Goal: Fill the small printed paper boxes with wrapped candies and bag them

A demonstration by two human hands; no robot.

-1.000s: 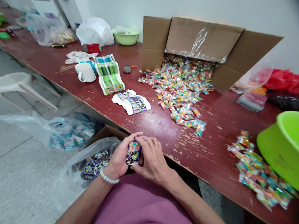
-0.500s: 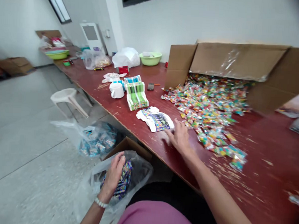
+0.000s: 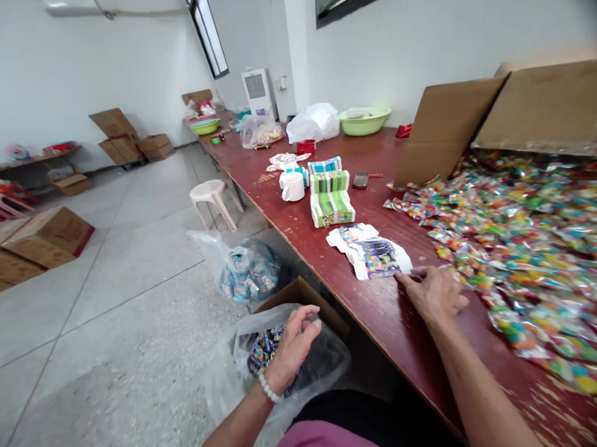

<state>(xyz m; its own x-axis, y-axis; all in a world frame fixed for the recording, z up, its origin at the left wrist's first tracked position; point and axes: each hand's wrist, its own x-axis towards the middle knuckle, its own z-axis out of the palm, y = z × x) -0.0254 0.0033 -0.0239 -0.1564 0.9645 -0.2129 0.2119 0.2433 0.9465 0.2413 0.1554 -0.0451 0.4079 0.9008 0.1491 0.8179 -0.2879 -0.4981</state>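
A flat, unfolded printed cardboard box lies near the front edge of the table. At its right corner my right hand has thumb and index finger closed on the edge, the other fingers curled. My left hand hovers over an opened clear plastic bag, fingers apart and nothing in them. Inside that bag are small dark purple packets, partly hidden by the hand. To the right of my right hand spreads a heap of clear-wrapped colourful candies.
On the red table stand stacked green-and-white flat boxes, a white mug, a phone and a green basin. A large carton backs the candies. A bag of blue packets and a stool are on the floor.
The view has swung left, so things sit further right. My right hand's thumb and index finger have come to the flat box's corner. The left hand remains over the bag.
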